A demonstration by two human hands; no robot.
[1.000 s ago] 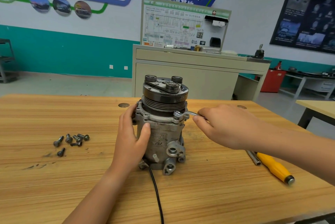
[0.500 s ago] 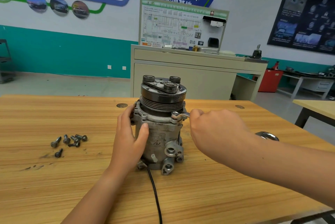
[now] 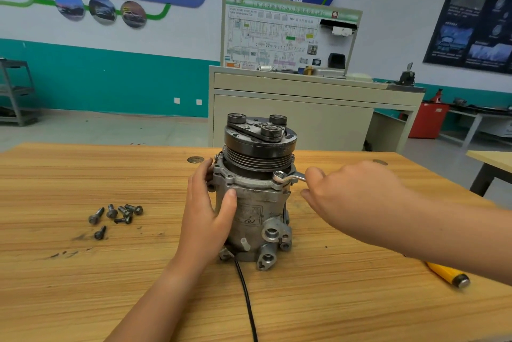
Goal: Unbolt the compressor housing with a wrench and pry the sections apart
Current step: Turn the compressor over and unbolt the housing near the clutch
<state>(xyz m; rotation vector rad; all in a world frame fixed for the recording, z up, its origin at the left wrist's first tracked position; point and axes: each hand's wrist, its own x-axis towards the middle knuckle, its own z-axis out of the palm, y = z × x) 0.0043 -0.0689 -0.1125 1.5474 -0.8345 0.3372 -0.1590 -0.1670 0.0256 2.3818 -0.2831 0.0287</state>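
Observation:
A grey metal compressor [image 3: 256,211] stands upright in the middle of the wooden table [image 3: 83,286], its black pulley and clutch on top. My left hand [image 3: 206,211] grips the housing's left side, thumb across the front. A small silver wrench [image 3: 288,177] sits with its ring end on a bolt at the flange's right front corner. My right hand [image 3: 352,195] holds the wrench's handle, and most of the handle is hidden in the fingers.
Several loose bolts [image 3: 116,215] lie on the table to the left. A yellow-handled screwdriver [image 3: 448,275] lies at the right, partly under my right forearm. A black cable [image 3: 246,300] runs from the compressor toward me. A beige cabinet [image 3: 304,114] stands behind the table.
My right hand swung the wrench handle toward me and back out to the right on the same bolt. The left hand kept its grip on the housing.

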